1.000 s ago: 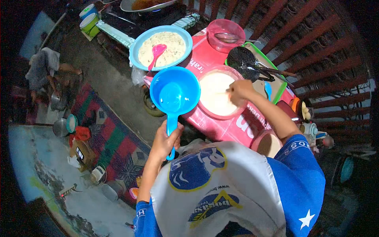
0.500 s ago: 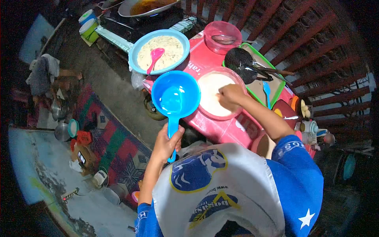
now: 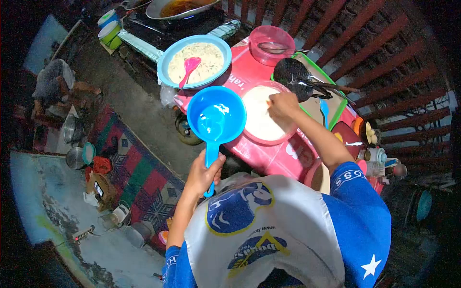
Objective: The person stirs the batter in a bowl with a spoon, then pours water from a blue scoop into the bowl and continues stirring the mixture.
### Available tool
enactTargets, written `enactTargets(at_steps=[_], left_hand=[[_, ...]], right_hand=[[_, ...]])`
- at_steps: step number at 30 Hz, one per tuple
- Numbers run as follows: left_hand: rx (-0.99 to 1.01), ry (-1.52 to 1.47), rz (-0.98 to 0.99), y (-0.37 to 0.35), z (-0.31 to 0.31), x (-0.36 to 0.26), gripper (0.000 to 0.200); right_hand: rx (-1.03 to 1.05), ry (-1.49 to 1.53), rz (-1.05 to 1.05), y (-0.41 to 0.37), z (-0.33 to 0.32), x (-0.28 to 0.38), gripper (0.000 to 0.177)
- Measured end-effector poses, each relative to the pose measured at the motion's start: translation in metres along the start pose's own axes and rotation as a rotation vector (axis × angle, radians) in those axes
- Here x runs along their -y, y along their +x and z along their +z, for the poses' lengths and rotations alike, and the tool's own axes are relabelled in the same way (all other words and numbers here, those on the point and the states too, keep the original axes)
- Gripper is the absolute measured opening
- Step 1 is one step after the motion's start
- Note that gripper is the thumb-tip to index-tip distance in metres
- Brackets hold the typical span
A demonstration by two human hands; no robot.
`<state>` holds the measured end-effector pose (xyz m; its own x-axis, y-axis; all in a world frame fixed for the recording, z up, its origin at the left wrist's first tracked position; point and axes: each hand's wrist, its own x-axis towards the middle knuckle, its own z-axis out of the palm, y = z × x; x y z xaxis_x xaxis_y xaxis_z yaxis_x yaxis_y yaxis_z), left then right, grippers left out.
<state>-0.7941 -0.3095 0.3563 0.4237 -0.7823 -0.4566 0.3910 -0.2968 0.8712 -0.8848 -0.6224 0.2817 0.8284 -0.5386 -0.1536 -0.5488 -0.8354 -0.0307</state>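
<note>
A blue plastic water dipper (image 3: 217, 117) is held by its handle in my left hand (image 3: 206, 173). Some clear liquid seems to glint inside it. Beside the dipper stands a pink bowl (image 3: 274, 141) of smooth white batter (image 3: 257, 113). Over that batter, my right hand (image 3: 283, 106) is closed with the fingertips down at its surface; anything in the fingers is hidden. Behind the dipper is a light blue basin (image 3: 162, 72) of thick, speckled batter, with a pink spoon (image 3: 189, 69) lying in it.
A wok (image 3: 180, 9) of brown oil sits on the stove at the back. On the pink table cover (image 3: 249, 156) stand a translucent pink container (image 3: 272, 45) and a green-rimmed tray (image 3: 338, 113) with dark utensils. A person (image 3: 55, 81) bends over at the far left.
My right hand has shifted slightly over the white batter, rightward and up. The dipper has moved a little to the right. The person at the far left has bent lower.
</note>
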Motion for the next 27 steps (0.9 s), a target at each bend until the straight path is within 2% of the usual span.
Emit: enactTargets(at_steps=[3, 7, 9, 10, 11, 13, 14, 16, 17, 19, 20, 21, 23, 25, 27], left_hand=[[-0.019, -0.032, -0.026, 0.001, 0.002, -0.002, 0.016], [-0.015, -0.066, -0.011, 0.001, 0.001, -0.002, 0.017], [-0.009, -0.068, -0.021, 0.0, 0.003, -0.001, 0.017], [-0.013, -0.059, -0.017, 0.001, 0.004, -0.002, 0.017], [-0.018, -0.056, -0.012, 0.002, 0.004, -0.002, 0.017], [-0.021, -0.051, 0.003, 0.001, 0.002, -0.003, 0.017], [-0.019, -0.035, 0.019, 0.001, 0.001, -0.003, 0.016], [-0.019, -0.04, 0.03, 0.002, 0.002, -0.002, 0.017], [-0.019, -0.044, 0.037, 0.002, 0.003, -0.001, 0.017], [-0.018, -0.038, 0.03, 0.001, 0.003, -0.003, 0.017], [-0.022, -0.041, 0.02, 0.001, 0.003, -0.005, 0.017], [-0.027, -0.05, 0.018, -0.001, 0.002, -0.005, 0.017], [-0.032, -0.006, 0.022, -0.001, -0.001, -0.006, 0.017], [-0.024, -0.009, 0.031, 0.001, -0.001, -0.003, 0.017], [-0.013, -0.005, 0.042, 0.002, -0.002, -0.004, 0.018]], right_hand=[[0.165, -0.017, -0.154, -0.018, 0.006, -0.006, 0.02], [0.017, -0.052, -0.003, -0.002, 0.007, -0.022, 0.022], [0.017, 0.507, 0.162, 0.002, 0.026, -0.002, 0.023], [0.031, 0.066, -0.083, -0.007, 0.02, 0.006, 0.023], [0.083, 0.047, -0.138, -0.017, 0.01, 0.005, 0.023], [0.234, -0.109, -0.071, -0.01, -0.001, -0.018, 0.023], [0.236, -0.109, -0.073, -0.004, 0.0, -0.019, 0.023], [-0.086, -0.037, -0.018, 0.008, 0.001, -0.013, 0.022], [-0.102, -0.039, -0.085, 0.007, 0.006, -0.004, 0.021], [-0.03, 0.06, -0.233, -0.007, 0.016, 0.0, 0.02], [0.042, 0.005, -0.272, -0.008, 0.022, -0.01, 0.02], [0.049, 0.0, -0.28, -0.006, 0.019, -0.015, 0.02], [0.011, -0.085, 0.023, 0.005, 0.008, -0.023, 0.02], [-0.077, -0.06, -0.016, 0.015, 0.009, -0.007, 0.027], [-0.017, -0.002, -0.159, -0.002, 0.01, 0.009, 0.03]])
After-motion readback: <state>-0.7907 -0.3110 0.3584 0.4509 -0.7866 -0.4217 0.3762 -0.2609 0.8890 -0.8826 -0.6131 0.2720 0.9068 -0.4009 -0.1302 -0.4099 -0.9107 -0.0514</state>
